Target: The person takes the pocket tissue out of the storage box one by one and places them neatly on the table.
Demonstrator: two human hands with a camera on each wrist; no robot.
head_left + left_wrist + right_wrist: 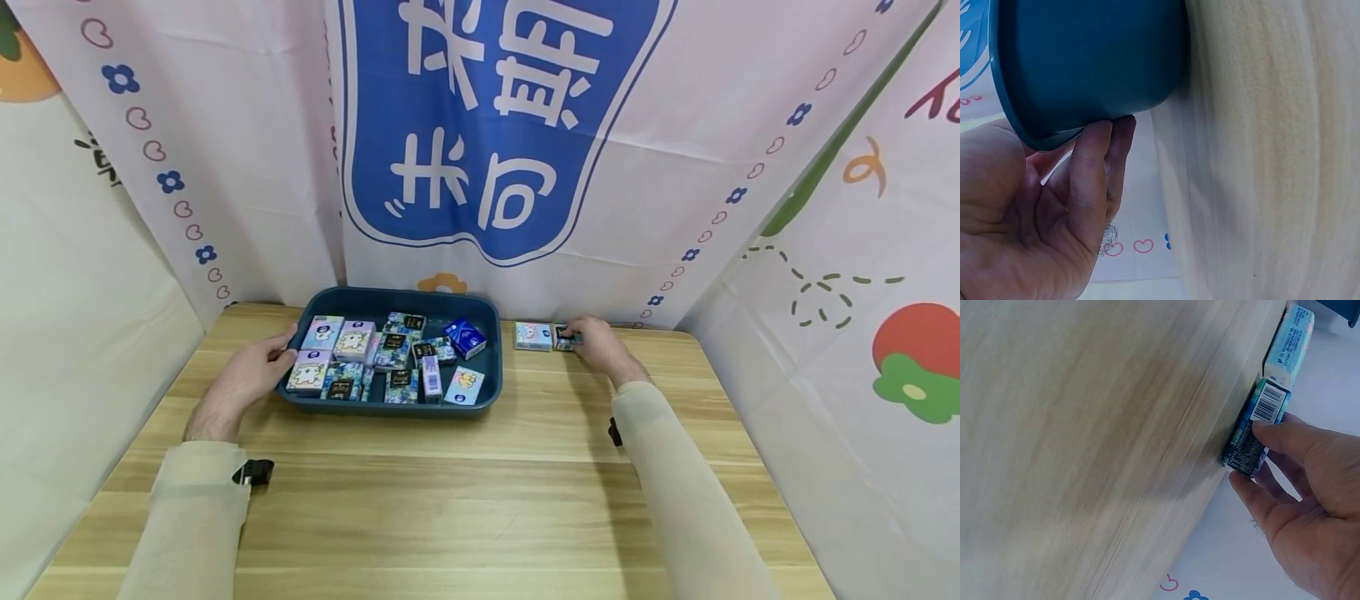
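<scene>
At the left end of a dark teal plastic tray (390,410), my left hand (251,375) holds the rim. In the left wrist view, fingertips (1094,134) press the outer wall of the tray. My right hand (600,346) pinches a dark floral tissue pack (1259,428), its barcode side facing the right wrist camera. End to end with this pack lies a pale blue tissue pack (533,336) with a cartoon print, on the table right of the tray. Several small tissue packs lie in the tray, among them a dark blue one (465,338) and a white-and-purple one (308,371).
The wooden table (450,508) stretches toward me in front of the tray. Printed cloth (262,167) hangs behind the table's back edge and along both sides. Both packs outside the tray lie close to that back edge.
</scene>
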